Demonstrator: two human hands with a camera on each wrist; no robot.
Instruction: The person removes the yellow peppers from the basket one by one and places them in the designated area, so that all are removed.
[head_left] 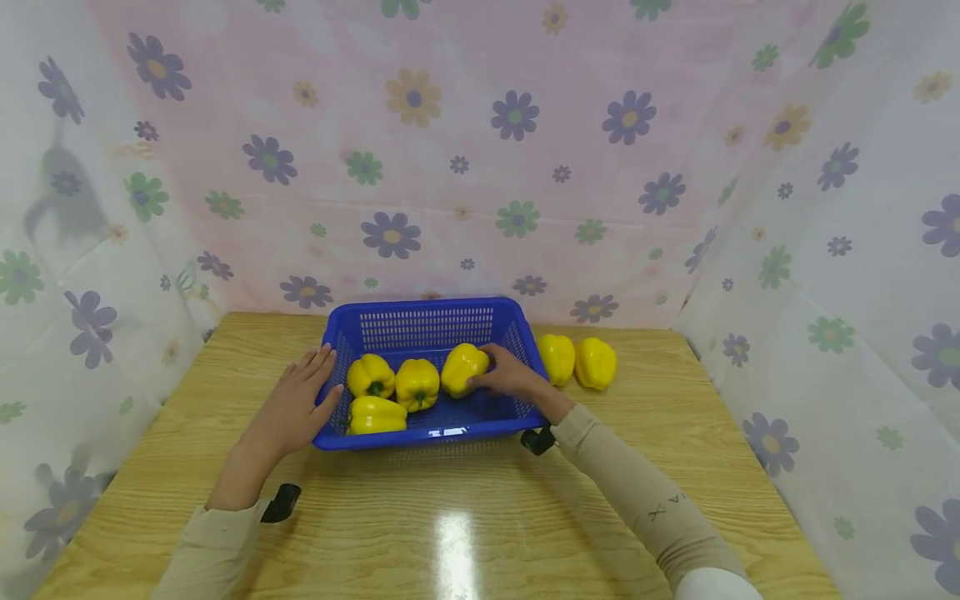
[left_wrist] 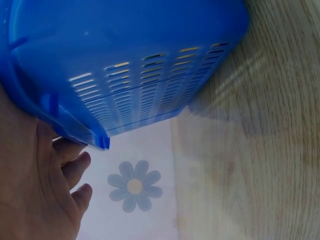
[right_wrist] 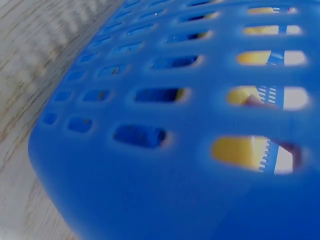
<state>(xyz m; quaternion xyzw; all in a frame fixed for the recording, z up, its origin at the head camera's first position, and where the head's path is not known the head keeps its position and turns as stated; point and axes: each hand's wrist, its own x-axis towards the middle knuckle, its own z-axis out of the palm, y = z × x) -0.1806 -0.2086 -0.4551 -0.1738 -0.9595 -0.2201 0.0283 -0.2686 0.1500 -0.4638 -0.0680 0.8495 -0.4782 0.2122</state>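
Note:
A blue plastic basket [head_left: 427, 435] holds several yellow bell peppers [head_left: 417, 385]. Inside it, toward the right, my right hand [head_left: 507, 372] grips one yellow bell pepper [head_left: 462, 369] from its right side. My left hand [head_left: 298, 402] rests along the basket's left rim with fingers extended. From the left wrist, the same hand [left_wrist: 40, 185] touches the rim of the basket [left_wrist: 135, 90]. The basket's slotted wall [right_wrist: 125, 195] fills much of the right wrist view, and bits of a yellow pepper [right_wrist: 235, 151] show through the slots; the right hand is mostly hidden there.
Two more yellow bell peppers, one nearer the basket [head_left: 557, 360] and one farther right [head_left: 596, 363], lie on the wooden table [head_left: 390, 525]. A flowered cloth [head_left: 450, 167] stands behind the table and along both sides.

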